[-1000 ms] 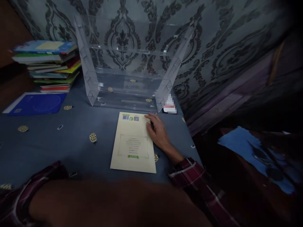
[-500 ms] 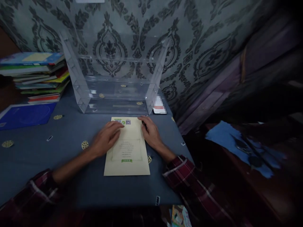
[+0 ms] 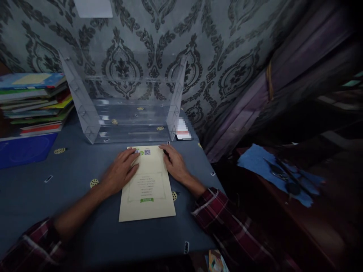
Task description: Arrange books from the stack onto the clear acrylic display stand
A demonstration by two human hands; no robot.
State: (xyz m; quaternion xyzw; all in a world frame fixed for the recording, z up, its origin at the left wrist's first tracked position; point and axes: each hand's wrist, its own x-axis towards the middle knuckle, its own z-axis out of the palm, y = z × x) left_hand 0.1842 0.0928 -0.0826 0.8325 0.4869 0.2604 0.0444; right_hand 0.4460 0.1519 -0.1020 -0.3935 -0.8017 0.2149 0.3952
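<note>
Left hand [image 3: 120, 170] moved onto booklet [image 3: 147, 185], flat paper rectangle

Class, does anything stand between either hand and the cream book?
Nothing visible: the left hand lies over the far left corner of the cream book, the right hand at its far right corner. The clear rack stands beyond the book.

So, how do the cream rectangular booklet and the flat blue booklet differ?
The cream rectangular booklet bears green print and a QR code; the flat blue booklet shows none clearly. The left hand and right hand touch the cream one; the blue one lies clear of both. Both booklets lie on the printed blue cloth.
</note>
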